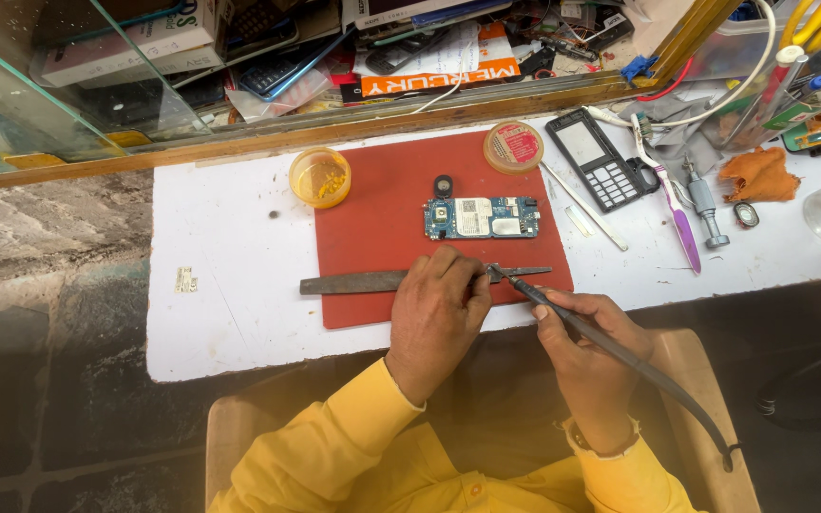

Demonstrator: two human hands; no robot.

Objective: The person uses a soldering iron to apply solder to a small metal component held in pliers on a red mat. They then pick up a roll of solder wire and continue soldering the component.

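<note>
The phone is already apart: its bare blue circuit board (482, 218) lies flat near the middle of the red mat (372, 204) on the white bench (230, 304), and the emptied black keypad housing (597, 158) rests off the mat to the right, well apart from the board. No solder work on the board shows yet — the person's attention is on the tool, judging by where both hands meet.

The left hand (436, 313) presses down on a long flat metal file (363, 281) lying along the mat's near edge, fingers curled over it and holding it in place. The right hand (589, 347) has its grip closed pen-fashion around the dark handle of a soldering iron (610, 344), thumb and forefinger pinching near the front; the iron's tip touches the file just beside the left fingers, while its cord trails back to the right.

A yellow flux pot (320, 177) and a round solder-paste tin (513, 146) stand at the mat's far edge — both within reach.
</note>
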